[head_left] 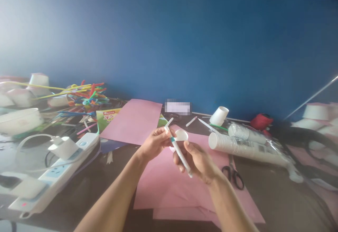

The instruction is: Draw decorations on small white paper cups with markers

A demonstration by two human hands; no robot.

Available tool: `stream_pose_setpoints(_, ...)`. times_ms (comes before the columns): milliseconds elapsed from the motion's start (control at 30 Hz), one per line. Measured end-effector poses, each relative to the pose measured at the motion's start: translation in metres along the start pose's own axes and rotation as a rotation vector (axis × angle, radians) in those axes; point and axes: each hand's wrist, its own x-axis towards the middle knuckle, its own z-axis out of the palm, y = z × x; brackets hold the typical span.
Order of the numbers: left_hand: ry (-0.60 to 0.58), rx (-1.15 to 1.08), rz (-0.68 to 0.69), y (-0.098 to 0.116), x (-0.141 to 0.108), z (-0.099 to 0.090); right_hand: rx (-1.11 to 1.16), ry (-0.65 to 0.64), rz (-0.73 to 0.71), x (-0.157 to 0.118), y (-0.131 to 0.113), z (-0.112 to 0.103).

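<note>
A slim white marker pen with a teal band slants between my two hands. My left hand pinches its upper end between thumb and fingers. A short white stick-like piece juts out above those fingertips. My right hand is curled about the lower part of the marker, thumb above and fingertips below. Just behind the hands is a white paper cup, partly hidden; I cannot tell whether the right thumb touches its rim. Pink paper sheets lie beneath.
Black-handled scissors lie right of my right hand. Stacked paper cups in plastic and a single cup are beyond. At left are a power strip with plugged chargers, colourful pipe cleaners and another pink sheet.
</note>
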Motion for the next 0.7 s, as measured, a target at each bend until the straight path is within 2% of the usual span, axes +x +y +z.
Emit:
stream_pose_setpoints(233, -0.129, 0.084, -0.097, 0.0, -0.002, 0.003, 0.085, 0.042, 0.044, 0.004, 0.013, 0.01)
stream_pose_setpoints(467, -0.219, 0.047, -0.171, -0.002, -0.003, 0.001, 0.319, 0.05, 0.047, 0.01, 0.02, 0.012)
stream_pose_setpoints(700, -0.106, 0.05, -0.121, -0.005, -0.002, 0.006, 0.254, 0.071, -0.07, 0.015, 0.024, 0.013)
